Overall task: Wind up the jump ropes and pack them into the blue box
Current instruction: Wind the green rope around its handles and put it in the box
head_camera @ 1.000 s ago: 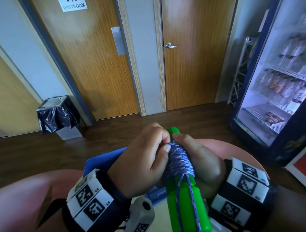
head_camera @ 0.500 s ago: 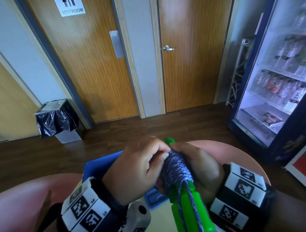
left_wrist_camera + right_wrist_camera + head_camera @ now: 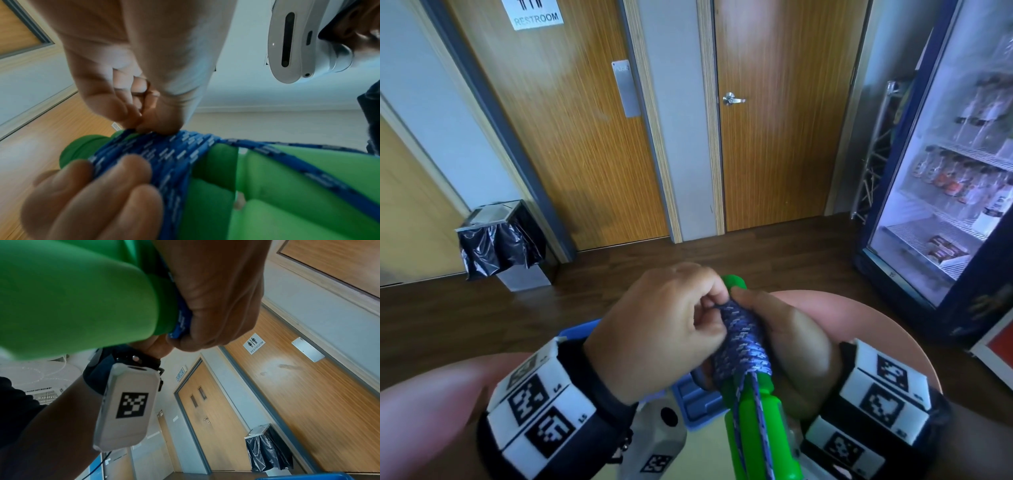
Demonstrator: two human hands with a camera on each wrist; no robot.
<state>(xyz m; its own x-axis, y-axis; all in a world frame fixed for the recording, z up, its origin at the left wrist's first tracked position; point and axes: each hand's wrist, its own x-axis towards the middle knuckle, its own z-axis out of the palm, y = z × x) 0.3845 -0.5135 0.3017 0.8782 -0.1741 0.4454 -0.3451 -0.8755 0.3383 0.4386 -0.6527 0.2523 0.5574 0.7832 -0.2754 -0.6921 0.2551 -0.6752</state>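
In the head view, a jump rope with two green handles (image 3: 756, 431) lying side by side has its blue-and-white cord (image 3: 743, 342) wound tightly round their upper part. My right hand (image 3: 782, 325) wraps round the wound bundle from the right, thumb on top near the handle tips. My left hand (image 3: 717, 303) pinches the cord at the top of the coil. The left wrist view shows that pinch (image 3: 144, 125) on the cord (image 3: 164, 159), with right-hand fingers (image 3: 92, 194) below it. The blue box (image 3: 693, 401) lies under my hands, mostly hidden.
Pink rounded surfaces (image 3: 876, 329) flank the box on both sides. Beyond is dark wood floor, a bin with a black liner (image 3: 500, 240) at the left wall, two wooden doors, and a glass-door drinks fridge (image 3: 945, 205) at the right.
Both hands keep hold of the wound rope in about the same place. The left fingers have shifted slightly up the coil towards the handle tips.
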